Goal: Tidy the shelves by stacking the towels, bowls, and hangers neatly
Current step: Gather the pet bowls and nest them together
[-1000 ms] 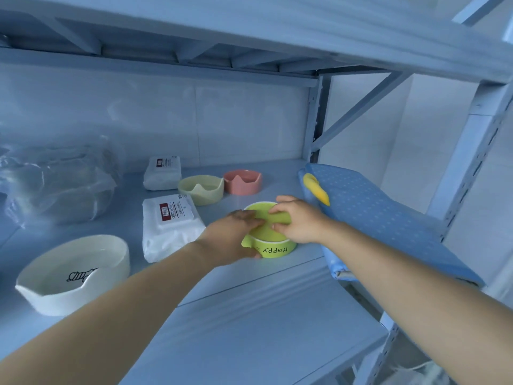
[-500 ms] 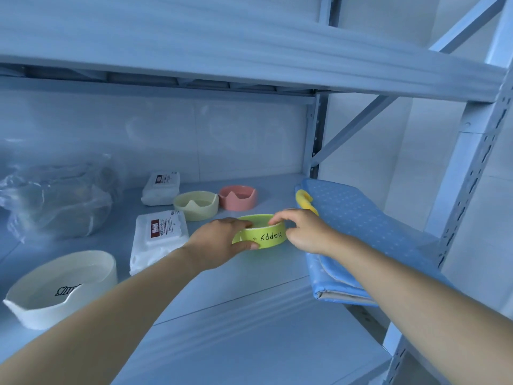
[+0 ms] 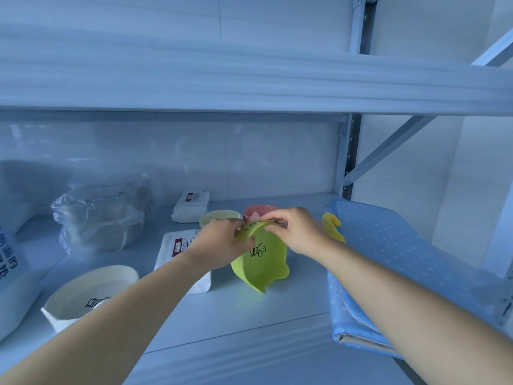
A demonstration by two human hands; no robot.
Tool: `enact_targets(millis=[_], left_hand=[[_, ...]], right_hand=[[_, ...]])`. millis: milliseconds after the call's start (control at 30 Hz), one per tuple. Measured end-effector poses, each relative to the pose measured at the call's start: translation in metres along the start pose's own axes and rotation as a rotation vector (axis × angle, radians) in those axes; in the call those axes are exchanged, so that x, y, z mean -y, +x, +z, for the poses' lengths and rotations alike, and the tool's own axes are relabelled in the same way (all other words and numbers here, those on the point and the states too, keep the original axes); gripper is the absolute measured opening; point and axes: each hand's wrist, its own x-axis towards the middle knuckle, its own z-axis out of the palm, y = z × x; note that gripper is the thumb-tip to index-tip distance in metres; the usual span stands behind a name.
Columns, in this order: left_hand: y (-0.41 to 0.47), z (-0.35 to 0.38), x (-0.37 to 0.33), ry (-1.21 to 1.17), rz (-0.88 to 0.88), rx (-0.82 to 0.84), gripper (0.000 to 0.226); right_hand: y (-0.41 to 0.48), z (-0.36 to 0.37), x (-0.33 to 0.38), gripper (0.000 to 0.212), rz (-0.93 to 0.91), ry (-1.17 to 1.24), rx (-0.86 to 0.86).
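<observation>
Seen from the head, the green bowl [image 3: 259, 257] is tipped on edge just in front of the pink bowl [image 3: 259, 211], hollow toward the viewer. It looks stiff, light and slick, perhaps breakable, so the rim is the best hold. Both arms reach forward, left hand [image 3: 222, 240] and right hand [image 3: 294, 232] pinching its upper rim with curled fingers.

At mid-shelf [image 3: 277, 309], a tipped bowl [image 3: 259, 262] between left hand [image 3: 222, 243] and right hand [image 3: 297, 232], with a near pack [image 3: 179, 254] just left of it and, side by side behind, a back-left bowl [image 3: 219, 216] and a back-right bowl [image 3: 259, 211]. Farther back and left, a far pack [image 3: 191, 205], then a plastic bag [image 3: 102, 215]; at front left, a wide bowl [image 3: 91, 295]. Along the right end, a folded mat [image 3: 388, 245].
</observation>
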Motion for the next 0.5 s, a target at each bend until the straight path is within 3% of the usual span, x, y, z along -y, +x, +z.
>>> enact_targets(millis=[33, 100, 267, 500], left_hand=[[0.002, -0.001, 0.001, -0.028, -0.032, 0.004, 0.007], [0.005, 0.000, 0.004, -0.076, -0.057, 0.005, 0.028], [0.013, 0.004, 0.007, -0.014, 0.010, -0.005, 0.029], [0.024, 0.021, 0.024, 0.064, -0.079, 0.017, 0.046]], right_hand=[[0.002, 0.002, 0.001, 0.025, -0.007, -0.010, -0.008], [0.002, 0.004, -0.001, 0.035, -0.040, -0.072, 0.007], [-0.005, 0.004, -0.016, 0.058, -0.109, -0.267, 0.121], [-0.018, 0.000, -0.027, 0.045, -0.108, -0.345, 0.241]])
